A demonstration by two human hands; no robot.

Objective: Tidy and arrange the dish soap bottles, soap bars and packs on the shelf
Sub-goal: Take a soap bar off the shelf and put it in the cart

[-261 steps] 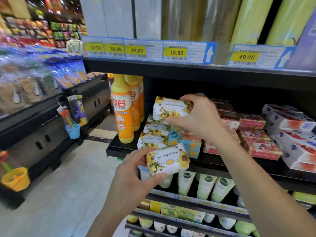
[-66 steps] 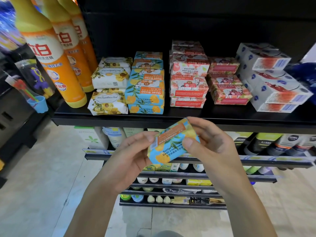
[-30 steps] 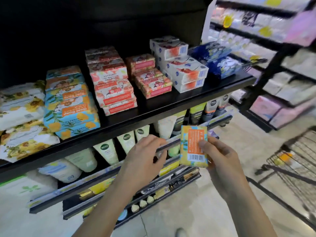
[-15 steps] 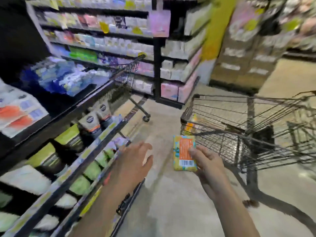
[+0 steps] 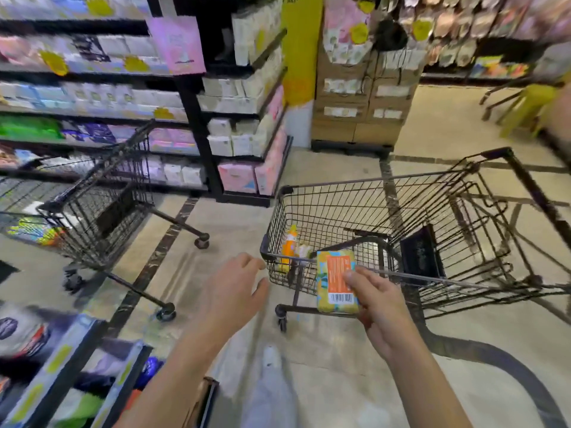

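- Right hand (image 5: 380,307), lower centre-right: pinches a soap bar (image 5: 336,281) upright, thumb on the orange label, other fingers behind it, barcode twd camera.
- Left hand (image 5: 231,291), lower centre: relaxed and open, fingers loosely spread, holding nothing; just beside the cart's near corner, not clearly touching it.
- Shelf rails (image 5: 61,366), lower left corner: only blurred lower tiers show. The soap row itself is out of frame, so how tidy it is can't be judged from here.
- Cart (image 5: 432,275), centre-right: the bar overlaps its near rim; whether it's over the basket or just in front, can't tell. Inside lies an orange bottle (image 5: 289,248) w/ smth pale beside it, prob. more soap stock, but the view is soft.
- Second cart (image 5: 102,193), mid left, and far shelves (image 5: 191,118), upper left: other goods, not part of this job.
- Judgement: task unfinished. One bar is off the shelf in hand, and at least a bottle in the cart looks unplaced.
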